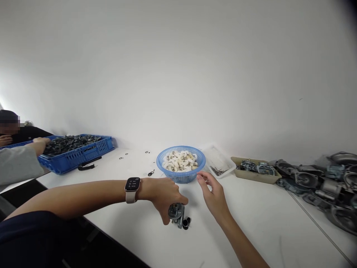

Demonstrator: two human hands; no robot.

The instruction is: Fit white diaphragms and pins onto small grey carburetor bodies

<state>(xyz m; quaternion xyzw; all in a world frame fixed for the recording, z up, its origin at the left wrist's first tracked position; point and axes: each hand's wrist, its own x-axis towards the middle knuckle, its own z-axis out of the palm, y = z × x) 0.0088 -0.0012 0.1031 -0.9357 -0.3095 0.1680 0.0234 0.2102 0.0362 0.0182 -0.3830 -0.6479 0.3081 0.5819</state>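
Note:
My left hand (167, 195), with a watch (132, 189) on its wrist, is wrapped over a grey metal part (176, 213) low over the white table. A black ring-shaped piece (186, 223) shows at the right side of that part. My right hand (212, 191) is near the front right edge of a blue basket (181, 178), its fingers slightly bent and apart, with nothing seen in them. White and yellowish small pieces (181, 161) fill the basket.
Behind my right hand stands a clear tray (230, 167) with thin metal pieces. Further right are a beige tray (255, 178) and piled metal parts (318, 186). At left, another person's hand (41, 144) reaches over a blue crate (67, 162) of black parts. Black rings (151, 174) lie left of the basket.

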